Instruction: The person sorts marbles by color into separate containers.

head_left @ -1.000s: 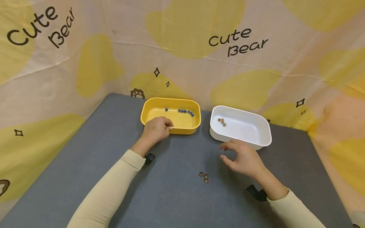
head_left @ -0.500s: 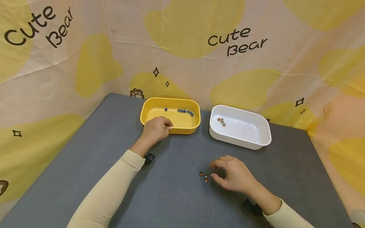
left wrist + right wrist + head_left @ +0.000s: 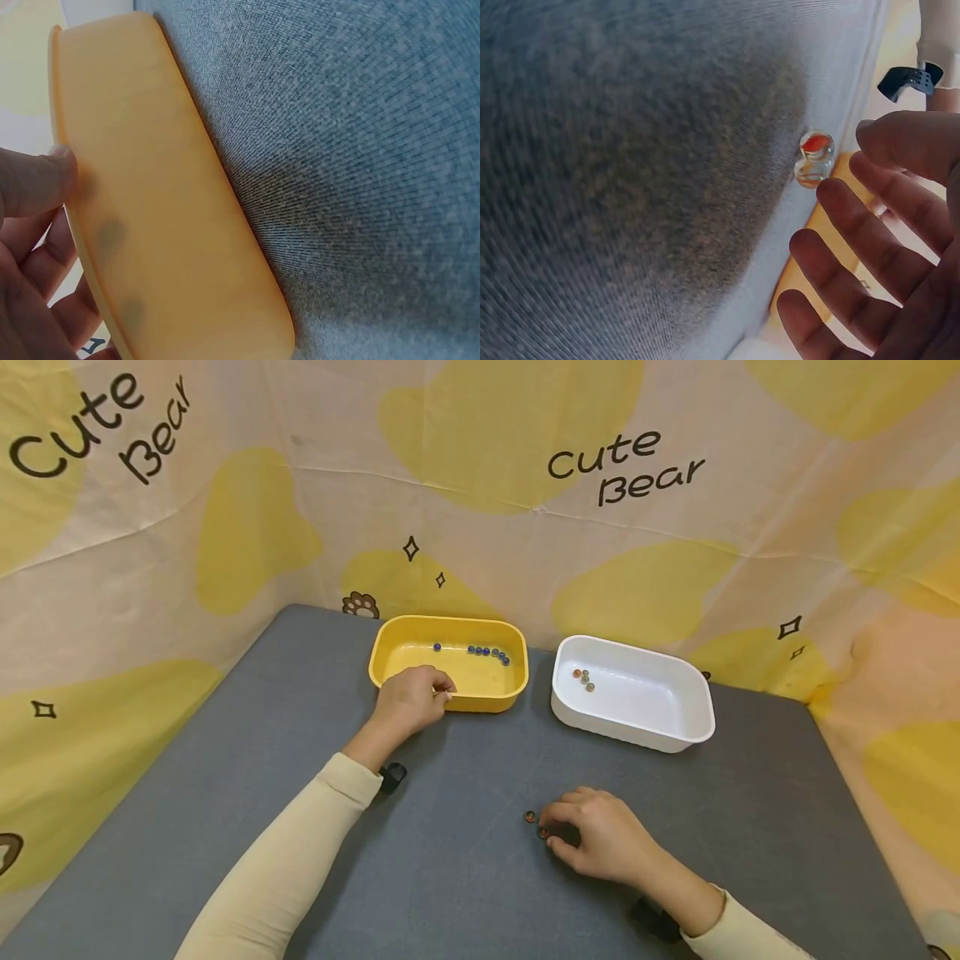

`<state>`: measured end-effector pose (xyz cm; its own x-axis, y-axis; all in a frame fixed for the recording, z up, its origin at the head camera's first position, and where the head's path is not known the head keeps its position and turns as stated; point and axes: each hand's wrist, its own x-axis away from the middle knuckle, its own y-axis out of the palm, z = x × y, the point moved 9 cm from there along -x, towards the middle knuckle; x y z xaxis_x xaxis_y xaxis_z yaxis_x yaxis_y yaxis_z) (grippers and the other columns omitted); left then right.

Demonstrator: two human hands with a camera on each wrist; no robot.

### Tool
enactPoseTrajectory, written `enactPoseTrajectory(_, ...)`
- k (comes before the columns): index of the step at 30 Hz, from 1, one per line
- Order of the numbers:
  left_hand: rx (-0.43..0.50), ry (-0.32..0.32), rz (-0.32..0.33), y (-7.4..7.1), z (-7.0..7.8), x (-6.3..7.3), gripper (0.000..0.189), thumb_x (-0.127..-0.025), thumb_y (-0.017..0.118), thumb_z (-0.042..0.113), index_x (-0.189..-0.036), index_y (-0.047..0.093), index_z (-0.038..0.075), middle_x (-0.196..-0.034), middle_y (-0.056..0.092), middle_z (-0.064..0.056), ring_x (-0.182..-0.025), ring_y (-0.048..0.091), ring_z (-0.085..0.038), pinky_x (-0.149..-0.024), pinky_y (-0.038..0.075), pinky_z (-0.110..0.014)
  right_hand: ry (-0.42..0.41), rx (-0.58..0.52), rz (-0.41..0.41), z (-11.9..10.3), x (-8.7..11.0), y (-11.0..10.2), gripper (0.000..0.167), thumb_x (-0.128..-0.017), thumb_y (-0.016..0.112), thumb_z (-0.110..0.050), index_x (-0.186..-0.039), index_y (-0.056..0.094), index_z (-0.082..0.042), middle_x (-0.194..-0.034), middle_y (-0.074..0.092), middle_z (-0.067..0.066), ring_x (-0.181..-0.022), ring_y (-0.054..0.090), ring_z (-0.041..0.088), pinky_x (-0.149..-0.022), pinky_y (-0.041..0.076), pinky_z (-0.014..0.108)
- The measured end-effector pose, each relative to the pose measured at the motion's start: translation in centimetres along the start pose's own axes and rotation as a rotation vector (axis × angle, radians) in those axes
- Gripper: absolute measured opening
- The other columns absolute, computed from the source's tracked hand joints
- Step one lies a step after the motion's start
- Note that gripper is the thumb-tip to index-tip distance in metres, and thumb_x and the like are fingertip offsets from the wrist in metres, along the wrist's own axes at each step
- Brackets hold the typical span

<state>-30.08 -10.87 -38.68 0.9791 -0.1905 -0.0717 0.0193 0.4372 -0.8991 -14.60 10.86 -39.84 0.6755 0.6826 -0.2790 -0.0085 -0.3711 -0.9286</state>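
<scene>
My left hand [image 3: 410,700] grips the near wall of the yellow bin [image 3: 487,702]. In the left wrist view the thumb [image 3: 37,180] lies on the outside at the rim, the other fingers over the inner side. My right hand [image 3: 603,837] is low over the table, thumb and index finger apart beside the loose clear marbles with orange-red inside. One marble [image 3: 530,817] sits left of the fingertips and another marble [image 3: 543,832] between them; a third is hidden in the head view. The right wrist view shows an orange-red marble [image 3: 817,144] near the spread fingers [image 3: 847,214].
Several blue marbles [image 3: 486,652] lie in the yellow bin. To its right stands a white bin [image 3: 622,723] with several clear and orange marbles [image 3: 586,680] at its left end. Both bins stand at the back of the grey table [image 3: 450,877], before a printed cloth [image 3: 465,468].
My right hand has moved from the white bin's front toward the near left and down to the loose marbles, its fingers now around one. The left hand stays on the yellow bin.
</scene>
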Motion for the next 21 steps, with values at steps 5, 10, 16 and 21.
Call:
enactPoseTrajectory(5, -0.003, 0.003, 0.001, -0.1, 0.1, 0.1, 0.012, -0.089, 0.066, 0.024, -0.096, 0.075, 0.020, -0.098, 0.070, 0.003, -0.083, 0.064, -0.017, -0.073, 0.051, -0.037, 0.003, 0.008, -0.005, 0.0, 0.0, 0.3, 0.017, -0.070, 0.079, -0.019, -0.082, 0.069, -0.027, -0.075, 0.061, -0.018, -0.071, 0.053, 0.002, -0.063, 0.046, 0.027)
enactPoseTrajectory(10, -0.002, -0.001, -0.005, -0.1, 0.1, 0.2, 0.012, -0.089, 0.065, 0.023, -0.096, 0.075, 0.020, -0.099, 0.070, 0.003, -0.082, 0.062, -0.017, -0.073, 0.051, -0.037, 0.003, 0.018, -0.012, 0.0, -0.1, 0.7, 0.016, -0.071, 0.079, -0.018, -0.082, 0.071, -0.027, -0.076, 0.062, -0.018, -0.072, 0.055, 0.002, -0.064, 0.047, 0.027)
enactPoseTrajectory(16, -0.004, -0.007, -0.005, -0.1, 0.2, 0.2, 0.013, -0.089, 0.066, 0.024, -0.096, 0.075, 0.019, -0.100, 0.071, 0.003, -0.083, 0.063, -0.017, -0.074, 0.051, -0.037, 0.007, 0.032, -0.027, -0.1, -0.3, 1.1, 0.017, -0.072, 0.078, -0.017, -0.082, 0.071, -0.027, -0.076, 0.063, -0.018, -0.071, 0.053, 0.002, -0.061, 0.045, 0.024)
enactPoseTrajectory(21, -0.010, -0.013, -0.005, -0.1, 0.1, 0.1, 0.013, -0.089, 0.066, 0.024, -0.096, 0.075, 0.020, -0.101, 0.070, 0.003, -0.084, 0.062, -0.017, -0.075, 0.051, -0.037, -0.008, 0.037, -0.019, -0.3, -0.4, 1.1, 0.019, -0.070, 0.079, -0.014, -0.082, 0.071, -0.026, -0.075, 0.063, -0.017, -0.070, 0.052, 0.002, -0.060, 0.044, 0.022)
